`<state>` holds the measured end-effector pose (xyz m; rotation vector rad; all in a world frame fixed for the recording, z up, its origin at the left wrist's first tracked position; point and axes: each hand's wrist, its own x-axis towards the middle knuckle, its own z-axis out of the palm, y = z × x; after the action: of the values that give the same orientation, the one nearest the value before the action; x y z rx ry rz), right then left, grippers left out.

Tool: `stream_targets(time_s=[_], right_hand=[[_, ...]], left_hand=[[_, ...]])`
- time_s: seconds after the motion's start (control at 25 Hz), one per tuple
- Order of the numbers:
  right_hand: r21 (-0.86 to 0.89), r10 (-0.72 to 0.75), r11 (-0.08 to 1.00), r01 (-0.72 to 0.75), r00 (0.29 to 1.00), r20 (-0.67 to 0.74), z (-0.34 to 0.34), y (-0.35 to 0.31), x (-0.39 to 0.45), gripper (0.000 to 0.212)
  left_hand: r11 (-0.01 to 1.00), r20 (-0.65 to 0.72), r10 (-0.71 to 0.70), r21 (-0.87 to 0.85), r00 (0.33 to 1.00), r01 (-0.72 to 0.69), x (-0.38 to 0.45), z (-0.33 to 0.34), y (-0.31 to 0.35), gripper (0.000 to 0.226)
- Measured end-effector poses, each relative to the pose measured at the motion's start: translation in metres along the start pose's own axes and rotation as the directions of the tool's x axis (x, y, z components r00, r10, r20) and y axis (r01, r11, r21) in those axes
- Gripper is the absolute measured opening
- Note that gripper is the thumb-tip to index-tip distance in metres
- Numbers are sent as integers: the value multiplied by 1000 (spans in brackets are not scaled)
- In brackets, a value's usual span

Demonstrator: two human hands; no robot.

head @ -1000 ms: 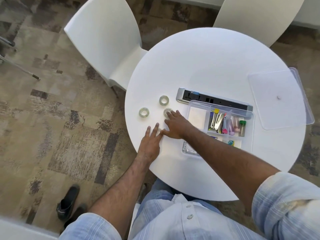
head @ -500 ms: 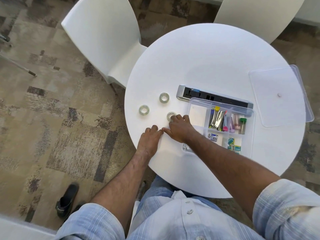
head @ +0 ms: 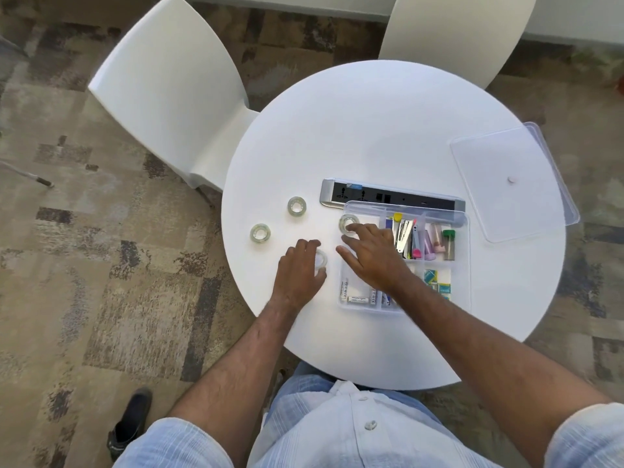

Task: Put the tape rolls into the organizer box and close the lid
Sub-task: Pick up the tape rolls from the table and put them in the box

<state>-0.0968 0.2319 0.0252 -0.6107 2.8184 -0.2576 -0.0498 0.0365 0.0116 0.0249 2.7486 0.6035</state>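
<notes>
A clear organizer box [head: 464, 265] lies open on the round white table [head: 388, 130]. My right hand [head: 374, 255] reaches over its left compartment, fingertips on a clear tape roll [head: 347, 221] just inside the box's far-left corner, thumb spread away. My left hand [head: 299, 271] rests on the table left of the box, fingers curled around a second tape roll [head: 321, 260]. Two more tape rolls [head: 297, 206] [head: 260, 233] lie free on the table to the left. The clear lid [head: 513, 184] lies at the table's right edge, apart from the box.
A silver and black power strip [head: 391, 197] sits right behind the box. The box's other compartments hold markers, clips, batteries and small packets. Two white chairs [head: 169, 96] [head: 456, 28] stand at the far side. The table's near edge is close to my body.
My right hand has carried its tape roll rightward from the table to over the box's left compartment. My left hand has curled, and a roll now shows under its fingers.
</notes>
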Motion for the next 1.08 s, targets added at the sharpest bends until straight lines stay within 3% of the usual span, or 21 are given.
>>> stream_targets(time_s=[0.28, 0.44, 0.6, 0.76, 0.92, 1.08], right_hand=[[-29, 82, 996, -79, 988, 133, -2, 35, -11, 53], [25, 106, 994, -109, 987, 124, -2, 39, -20, 38], [101, 149, 982, -157, 985, 85, -3, 44, -33, 36], [105, 156, 981, -162, 986, 63, -8, 41, -29, 45], [97, 75, 992, -84, 993, 90, -12, 23, -12, 47], [94, 0, 996, -11, 993, 117, -15, -2, 12, 50]], left_hand=[[995, -51, 90, -31, 995, -92, 34, -5, 56, 56], [992, -17, 123, 3, 992, -123, 49, 0, 71, 56], [988, 18, 139, 58, 990, -140, 48, 10, 78, 59], [997, -2, 81, 18, 997, -81, 38, 12, 72, 62], [999, -141, -8, -31, 990, 4, 24, 4, 41, 57], [992, -172, -125, -51, 977, 118, 18, -7, -5, 57]])
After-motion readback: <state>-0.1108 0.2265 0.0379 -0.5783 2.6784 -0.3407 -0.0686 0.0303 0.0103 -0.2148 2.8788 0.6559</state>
